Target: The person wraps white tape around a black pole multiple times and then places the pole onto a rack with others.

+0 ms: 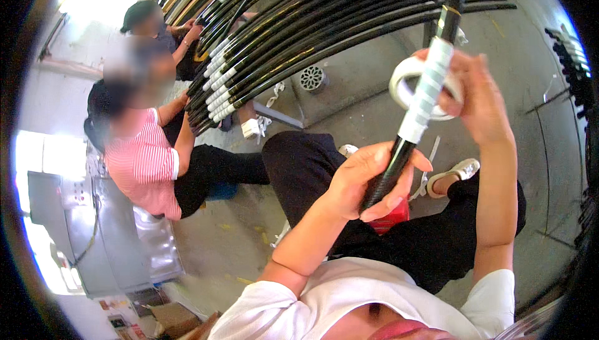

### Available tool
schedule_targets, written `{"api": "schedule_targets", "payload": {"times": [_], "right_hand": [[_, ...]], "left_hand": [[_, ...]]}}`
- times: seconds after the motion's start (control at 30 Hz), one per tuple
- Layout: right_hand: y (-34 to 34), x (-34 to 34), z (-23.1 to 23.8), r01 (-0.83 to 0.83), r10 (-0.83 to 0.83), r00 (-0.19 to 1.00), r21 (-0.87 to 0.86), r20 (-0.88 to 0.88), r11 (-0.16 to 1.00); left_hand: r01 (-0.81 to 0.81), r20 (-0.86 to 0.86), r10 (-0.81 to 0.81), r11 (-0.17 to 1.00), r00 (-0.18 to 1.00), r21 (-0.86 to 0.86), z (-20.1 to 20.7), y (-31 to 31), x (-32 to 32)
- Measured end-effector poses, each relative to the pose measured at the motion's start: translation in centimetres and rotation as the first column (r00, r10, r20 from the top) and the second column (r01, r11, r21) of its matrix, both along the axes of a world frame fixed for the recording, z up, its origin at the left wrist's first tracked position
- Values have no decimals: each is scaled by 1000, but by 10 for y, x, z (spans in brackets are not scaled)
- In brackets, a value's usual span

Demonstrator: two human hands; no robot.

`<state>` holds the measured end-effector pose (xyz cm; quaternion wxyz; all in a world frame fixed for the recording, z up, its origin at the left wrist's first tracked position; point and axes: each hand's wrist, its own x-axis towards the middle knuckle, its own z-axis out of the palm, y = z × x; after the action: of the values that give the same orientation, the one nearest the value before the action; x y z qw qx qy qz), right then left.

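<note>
The left grip wraps the lower end of a long, glossy black pole, which runs up from it to a white tape wrapping; the pole looks stiff, fairly light and slick, so its duller, textured end seems the surest hold. The right grip holds a white, ring-shaped tape roll, probably light, against or just behind that wrapping. Beyond the left grip stands a round grey drum with a perforated face, contents hidden.
</note>
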<state>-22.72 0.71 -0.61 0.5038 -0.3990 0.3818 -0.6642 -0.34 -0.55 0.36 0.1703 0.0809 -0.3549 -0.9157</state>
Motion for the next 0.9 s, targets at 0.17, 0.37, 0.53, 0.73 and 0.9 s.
{"api": "schedule_targets", "payload": {"times": [0.17,0.37,0.53,0.73,0.9], "right_hand": [[5,-17,16,390,-385,905,-8,-183,921],[-2,40,1,289,-211,888,140,-408,947],[1,76,-2,-163,298,781,282,-548,945],[6,87,-35,-124,418,738,502,-531,856],[11,75,-71,-66,390,843,649,-370,758]], "left_hand": [[149,417,12,924,909,-352,-2,-3,18],[144,190,727,126,660,-982,-5,-12,27],[193,12,843,-109,538,-975,-9,-50,62],[321,-141,881,-309,452,-895,-5,-102,133],[425,-180,859,-407,480,-809,-13,-146,168]]}}
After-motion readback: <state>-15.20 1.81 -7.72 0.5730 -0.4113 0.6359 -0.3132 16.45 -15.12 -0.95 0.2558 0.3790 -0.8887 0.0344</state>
